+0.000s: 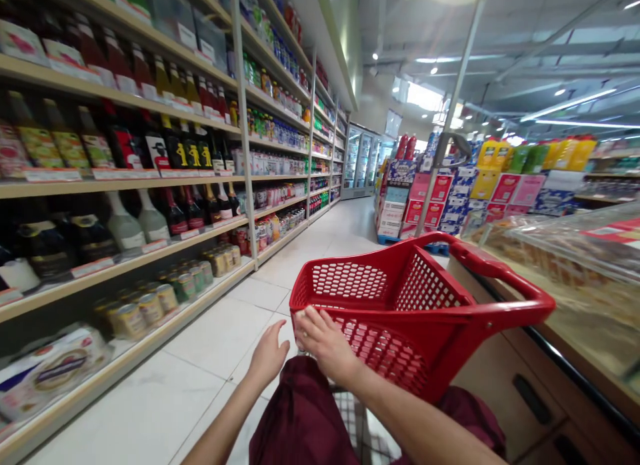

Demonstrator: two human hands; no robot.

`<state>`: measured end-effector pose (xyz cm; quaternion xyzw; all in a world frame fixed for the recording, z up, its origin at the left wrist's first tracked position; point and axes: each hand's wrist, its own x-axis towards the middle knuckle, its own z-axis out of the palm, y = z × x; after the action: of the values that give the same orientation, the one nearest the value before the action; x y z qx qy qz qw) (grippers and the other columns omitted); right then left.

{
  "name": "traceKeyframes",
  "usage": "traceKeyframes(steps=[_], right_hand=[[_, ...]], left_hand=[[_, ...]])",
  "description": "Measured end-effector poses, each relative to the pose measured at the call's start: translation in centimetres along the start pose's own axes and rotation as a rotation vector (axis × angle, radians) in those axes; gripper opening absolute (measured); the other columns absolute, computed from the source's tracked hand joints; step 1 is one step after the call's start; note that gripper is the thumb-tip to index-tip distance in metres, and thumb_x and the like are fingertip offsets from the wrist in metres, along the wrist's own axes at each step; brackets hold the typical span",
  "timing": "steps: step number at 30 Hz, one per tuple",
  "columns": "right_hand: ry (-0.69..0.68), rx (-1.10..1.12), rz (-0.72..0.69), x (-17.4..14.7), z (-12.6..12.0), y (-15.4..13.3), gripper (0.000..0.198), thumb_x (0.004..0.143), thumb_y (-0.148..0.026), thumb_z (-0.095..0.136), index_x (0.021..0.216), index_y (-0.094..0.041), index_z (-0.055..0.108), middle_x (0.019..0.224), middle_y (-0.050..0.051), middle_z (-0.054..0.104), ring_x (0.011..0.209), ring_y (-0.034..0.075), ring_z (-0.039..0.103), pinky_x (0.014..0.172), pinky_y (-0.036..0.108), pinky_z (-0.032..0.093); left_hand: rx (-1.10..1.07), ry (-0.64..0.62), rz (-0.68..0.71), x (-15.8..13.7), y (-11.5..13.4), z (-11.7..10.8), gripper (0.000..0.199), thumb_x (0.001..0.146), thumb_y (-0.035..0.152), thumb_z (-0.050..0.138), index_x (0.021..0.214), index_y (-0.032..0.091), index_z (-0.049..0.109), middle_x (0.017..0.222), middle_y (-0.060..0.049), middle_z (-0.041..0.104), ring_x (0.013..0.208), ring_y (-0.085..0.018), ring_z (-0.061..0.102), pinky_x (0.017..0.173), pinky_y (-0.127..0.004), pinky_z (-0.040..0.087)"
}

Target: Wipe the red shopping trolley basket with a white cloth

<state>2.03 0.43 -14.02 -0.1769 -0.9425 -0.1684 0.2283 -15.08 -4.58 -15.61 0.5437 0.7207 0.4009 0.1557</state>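
A red plastic shopping cart [435, 341] with perforated sides stands close in front of me, its handle [500, 275] at the right. My right hand [324, 341] lies on the cart's near left corner, with fingers stretched out flat over the rim. Just left of that corner, my left hand [270, 351] is held in the air, thumb and fingers apart and nothing in it. Between my forearms a dark red garment [305, 411] covers my knees.
Shelves [120, 178] of bottles and cans run along the left. Pale floor tiles [200, 361] lead towards glass-door coolers [357, 158]. Stacked cartons [425, 195] stand ahead, near a pole [453, 115]. A wooden counter [520, 378] with covered food borders the cart's right side.
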Motion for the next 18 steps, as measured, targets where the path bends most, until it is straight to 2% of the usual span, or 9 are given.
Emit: traceKeyframes(steps=[2,5,8,11,13,18], right_hand=[[0.011,-0.049,0.056,-0.1,-0.8,1.0,0.031,0.086,-0.022,0.04,0.115,-0.02,0.051,0.135,0.004,0.035,0.129,0.024,0.017,0.103,0.044,0.023],[-0.018,-0.076,0.009,-1.8,0.1,1.6,0.025,0.086,-0.021,0.042,0.103,-0.018,0.059,0.127,0.004,0.046,0.125,0.023,0.026,0.102,0.042,0.026],[0.052,-0.061,-0.013,-3.7,1.0,1.4,0.023,0.086,-0.02,0.041,0.097,-0.019,0.061,0.12,0.002,0.053,0.123,0.021,0.032,0.102,0.04,0.027],[0.123,-0.062,0.086,-4.6,-0.4,2.1,0.027,0.086,-0.02,0.04,0.109,-0.022,0.055,0.129,0.001,0.044,0.127,0.023,0.023,0.103,0.045,0.024],[0.108,-0.076,0.16,-5.4,-1.6,2.9,0.03,0.086,-0.019,0.04,0.114,-0.021,0.052,0.132,0.002,0.04,0.128,0.024,0.019,0.101,0.047,0.025],[0.022,-0.063,0.104,-8.7,-2.5,3.6,0.024,0.085,-0.02,0.044,0.104,-0.02,0.058,0.123,0.001,0.05,0.124,0.02,0.029,0.099,0.039,0.032]], left_hand=[[0.12,-0.002,0.115,0.0,0.8,0.4,0.046,0.065,0.011,0.043,0.11,0.011,0.048,0.115,-0.01,0.054,0.109,-0.019,0.047,0.097,-0.035,0.032],[0.233,-0.039,0.197,0.0,2.0,0.6,0.048,0.065,0.01,0.042,0.113,0.011,0.046,0.117,-0.011,0.052,0.11,-0.02,0.046,0.097,-0.035,0.033],[0.306,-0.051,0.233,0.0,3.0,0.5,0.048,0.066,0.01,0.041,0.114,0.014,0.045,0.118,-0.009,0.052,0.109,-0.02,0.046,0.095,-0.037,0.034],[0.364,-0.03,0.279,0.0,4.1,0.6,0.046,0.069,0.011,0.039,0.115,0.013,0.045,0.119,-0.01,0.051,0.11,-0.02,0.045,0.095,-0.037,0.034],[0.409,-0.01,0.31,0.1,4.9,0.9,0.046,0.07,0.012,0.038,0.115,0.01,0.044,0.12,-0.012,0.049,0.112,-0.021,0.044,0.096,-0.037,0.034],[0.5,0.006,0.428,0.2,7.0,1.8,0.048,0.071,0.013,0.037,0.119,0.01,0.043,0.127,-0.013,0.044,0.119,-0.022,0.037,0.1,-0.039,0.028]])
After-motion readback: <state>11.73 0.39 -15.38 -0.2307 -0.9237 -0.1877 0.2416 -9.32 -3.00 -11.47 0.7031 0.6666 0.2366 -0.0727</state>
